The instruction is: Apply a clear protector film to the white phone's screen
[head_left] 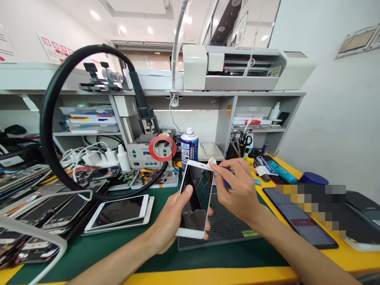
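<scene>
My left hand (pixel 172 221) is wrapped round a white smartphone (pixel 196 198) with a dark screen, its thumb lying on the glass. The phone tilts up toward me above a black perforated mat (pixel 225 221). At the phone's top right corner, my right hand (pixel 237 186) pinches a small white wad (pixel 211 160), perhaps tissue or cloth, against the edge. To the left, another white smartphone (pixel 118 213) lies on a pale panel on the green work mat (pixel 160 259).
Stacked phones and screens (pixel 59 213) crowd the left side. A thick black hose (pixel 47 118) arches over the bench from the rework station (pixel 142 152). A blue spray can (pixel 189 144) stands behind the phone. A dark tablet (pixel 299 217) lies at right.
</scene>
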### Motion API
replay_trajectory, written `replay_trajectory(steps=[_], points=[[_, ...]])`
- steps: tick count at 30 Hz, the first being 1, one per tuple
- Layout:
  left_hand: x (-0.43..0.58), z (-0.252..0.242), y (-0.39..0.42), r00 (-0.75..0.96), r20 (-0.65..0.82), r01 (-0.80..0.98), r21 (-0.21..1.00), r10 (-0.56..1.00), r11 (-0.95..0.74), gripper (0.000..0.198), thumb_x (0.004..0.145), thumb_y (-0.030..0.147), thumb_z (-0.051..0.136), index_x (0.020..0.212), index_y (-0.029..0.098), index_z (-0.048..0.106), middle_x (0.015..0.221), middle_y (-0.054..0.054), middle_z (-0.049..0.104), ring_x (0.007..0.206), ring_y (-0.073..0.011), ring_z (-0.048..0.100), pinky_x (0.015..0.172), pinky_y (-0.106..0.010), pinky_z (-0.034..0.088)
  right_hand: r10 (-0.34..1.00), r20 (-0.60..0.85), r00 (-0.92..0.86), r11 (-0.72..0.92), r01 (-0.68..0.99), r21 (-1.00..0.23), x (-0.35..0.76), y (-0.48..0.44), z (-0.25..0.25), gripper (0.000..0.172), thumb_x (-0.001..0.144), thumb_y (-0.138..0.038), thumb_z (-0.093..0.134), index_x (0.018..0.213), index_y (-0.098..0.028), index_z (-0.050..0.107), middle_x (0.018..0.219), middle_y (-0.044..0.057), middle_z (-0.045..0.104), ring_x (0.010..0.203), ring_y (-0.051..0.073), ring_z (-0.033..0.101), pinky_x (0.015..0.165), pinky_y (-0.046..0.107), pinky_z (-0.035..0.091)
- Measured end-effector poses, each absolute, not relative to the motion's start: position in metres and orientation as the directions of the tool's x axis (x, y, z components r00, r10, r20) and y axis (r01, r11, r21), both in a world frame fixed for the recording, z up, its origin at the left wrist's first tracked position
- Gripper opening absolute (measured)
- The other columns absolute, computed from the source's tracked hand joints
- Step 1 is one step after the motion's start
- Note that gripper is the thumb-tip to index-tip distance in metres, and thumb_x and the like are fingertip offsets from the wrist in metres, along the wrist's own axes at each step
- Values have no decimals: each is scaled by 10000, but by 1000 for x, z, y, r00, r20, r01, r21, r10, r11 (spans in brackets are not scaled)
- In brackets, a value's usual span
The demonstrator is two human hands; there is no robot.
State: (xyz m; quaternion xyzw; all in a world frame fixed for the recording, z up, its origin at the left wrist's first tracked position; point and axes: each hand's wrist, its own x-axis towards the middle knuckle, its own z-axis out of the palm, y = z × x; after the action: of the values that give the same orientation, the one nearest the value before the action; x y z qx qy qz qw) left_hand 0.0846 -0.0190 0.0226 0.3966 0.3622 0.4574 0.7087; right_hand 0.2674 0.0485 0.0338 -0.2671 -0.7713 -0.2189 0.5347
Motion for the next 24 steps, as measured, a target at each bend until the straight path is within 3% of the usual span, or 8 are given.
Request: replay_trajectory(steps=[5,8,14,19,24], points=[[89,22,-22,343,-179,-338,893,922,299,535,943,600,572,1078,92,672,848,-152,735,619,-251,697,624,-431,612,124,933,-339,748,650,136,264,42,35,279,850,-4,622,1080,-115,734,843,102,663,834,260,567,732,417,420],[90,16,-21,393,-192,-320,888,899,329,549,938,624,559,990,92,688,875,-162,735,638,-254,699,640,-430,604,140,918,-371,778,615,130,261,37,34,274,865,-11,612,1093,-111,729,862,103,667,843,254,558,745,416,424],[90,5,-19,434,-241,-204,913,868,355,673,950,660,487,904,38,740,712,-175,711,617,-256,691,656,-412,592,183,888,-421,808,580,109,259,38,33,298,902,-30,590,1166,-101,708,926,115,663,869,246,542,759,413,436],[90,15,-22,382,-228,-273,898,896,345,566,921,627,581,959,81,725,906,-186,742,677,-259,698,683,-441,606,150,905,-398,815,567,115,265,43,35,305,885,-28,582,1138,-137,713,893,102,653,840,239,552,740,404,456],[87,21,-23,334,-209,-337,884,919,323,508,893,608,637,946,106,692,826,-159,739,645,-270,701,641,-441,606,101,913,-396,843,522,133,276,51,38,263,853,-30,588,1052,-151,708,864,96,641,801,227,559,707,388,484]])
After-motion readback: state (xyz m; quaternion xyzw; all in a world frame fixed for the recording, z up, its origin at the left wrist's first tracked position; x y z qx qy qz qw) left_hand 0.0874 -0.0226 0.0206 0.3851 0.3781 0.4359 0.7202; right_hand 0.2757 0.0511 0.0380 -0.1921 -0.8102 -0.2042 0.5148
